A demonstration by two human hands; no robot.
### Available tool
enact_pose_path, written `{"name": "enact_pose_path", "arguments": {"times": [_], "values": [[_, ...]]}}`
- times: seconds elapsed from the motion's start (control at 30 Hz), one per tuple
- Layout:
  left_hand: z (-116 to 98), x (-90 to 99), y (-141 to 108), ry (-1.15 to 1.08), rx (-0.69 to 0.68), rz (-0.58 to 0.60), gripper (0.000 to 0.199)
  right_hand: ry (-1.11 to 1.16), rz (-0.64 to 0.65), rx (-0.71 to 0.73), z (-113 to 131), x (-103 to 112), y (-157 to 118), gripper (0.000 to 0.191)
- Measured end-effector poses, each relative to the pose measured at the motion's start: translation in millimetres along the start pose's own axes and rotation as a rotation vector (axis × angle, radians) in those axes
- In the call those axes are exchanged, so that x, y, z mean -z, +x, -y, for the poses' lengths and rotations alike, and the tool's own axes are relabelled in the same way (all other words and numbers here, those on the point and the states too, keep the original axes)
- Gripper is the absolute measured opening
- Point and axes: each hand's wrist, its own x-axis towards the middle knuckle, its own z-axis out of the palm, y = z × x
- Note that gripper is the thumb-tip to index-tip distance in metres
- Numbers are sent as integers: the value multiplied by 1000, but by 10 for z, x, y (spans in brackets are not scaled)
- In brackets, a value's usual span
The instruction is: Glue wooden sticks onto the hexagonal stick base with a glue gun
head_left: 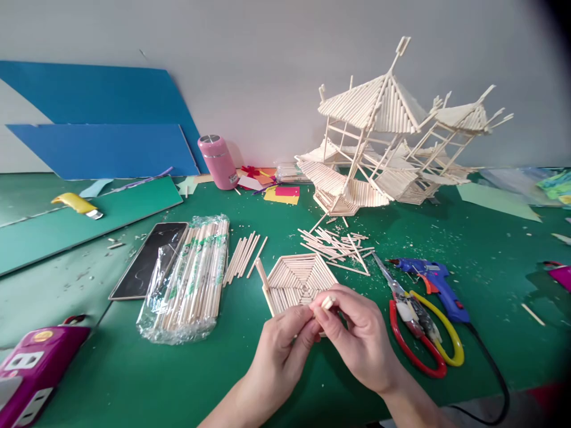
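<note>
Both hands meet above the near edge of a polygonal panel (303,273) made of pale sticks laid in rings. My right hand (357,333) pinches a small bundle of short sticks (329,302), its cut ends facing up. My left hand (285,345) is closed, its fingertips touching the right ones; what they hold, if anything, is hidden. A short upright stick piece (262,274) stands at the panel's left corner. Behind the panel lies a loose pile of cut sticks (334,245), and a row of sticks (241,257) lies to its left.
Stick pavilion model (375,142) at the back right. Scissors (419,327) and a blue glue gun (432,282) with a cable lie right. Bagged sticks (191,279), a phone (149,261), a power strip (42,368) and a cutter (77,204) lie left; a pink flask (218,161) stands behind.
</note>
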Motion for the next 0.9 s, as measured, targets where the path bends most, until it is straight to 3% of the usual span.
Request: {"name": "enact_pose_path", "arguments": {"times": [0.2,0.37,0.47,0.63,0.9], "values": [[-26,-61,-18,-2,-33,-45,16,-39,9,73,15,66,-32,11],[-43,-88,-51,-107,150,-37,15,-87,-47,69,-55,121,-89,39],[-38,-76,-86,-166,268,-18,19,-108,-56,118,-106,124,-104,36],[23,-26,-140,-154,328,-21,21,128,-23,-21,-160,48,-76,27],[25,53,-133,-2,247,-90,16,278,-50,-115,-201,-95,-44,28]]}}
